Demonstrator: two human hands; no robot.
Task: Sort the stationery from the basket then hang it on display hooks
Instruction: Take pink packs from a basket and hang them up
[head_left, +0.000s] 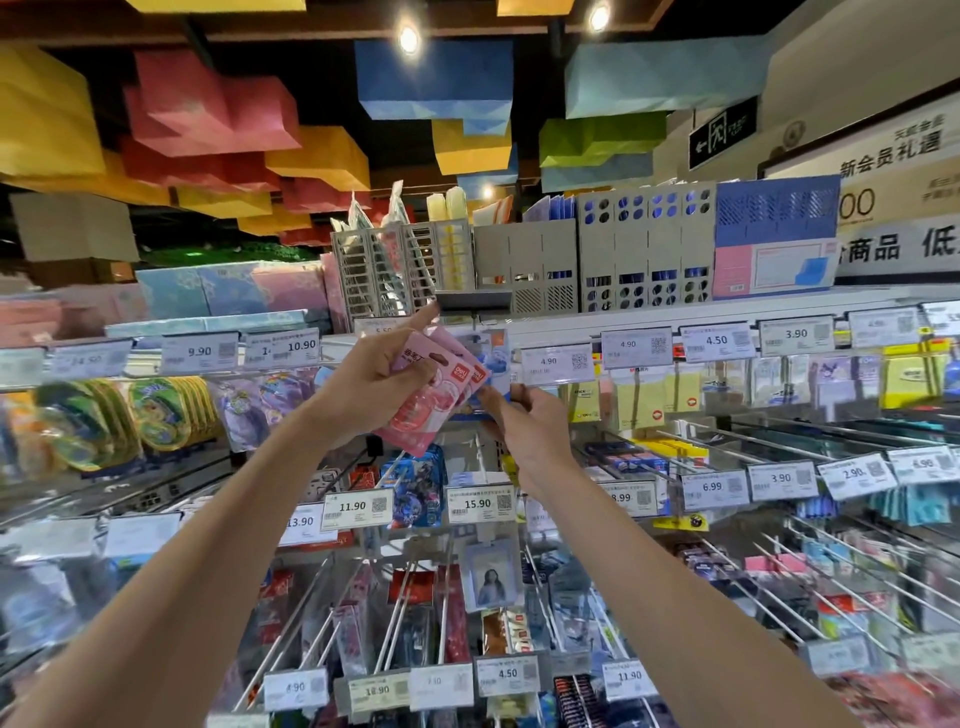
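Pink packets (422, 410), seen from the head camera, are fanned in the left hand (371, 387), whose fingers curl round them while the forefinger reaches up to a grey tag holder (472, 300). Just beside them, the right hand (530, 423) pinches the lower edge of a blue packet (491, 358) under that holder (whether it is on its hook, I cannot tell). Hanging seems under way; the pink ones are not yet hung.

The shelf edge (571, 325) carried a 9.90 tag (200, 352), a 10.90 tag (301, 345) and a 4.50 tag (716, 340); lower hung an 11.90 tag (352, 505) and a 15.90 tag (477, 503). The wall banner (891, 156) read 新会员礼遇. The pink packs (421, 415) bore a red deli logo (461, 370).
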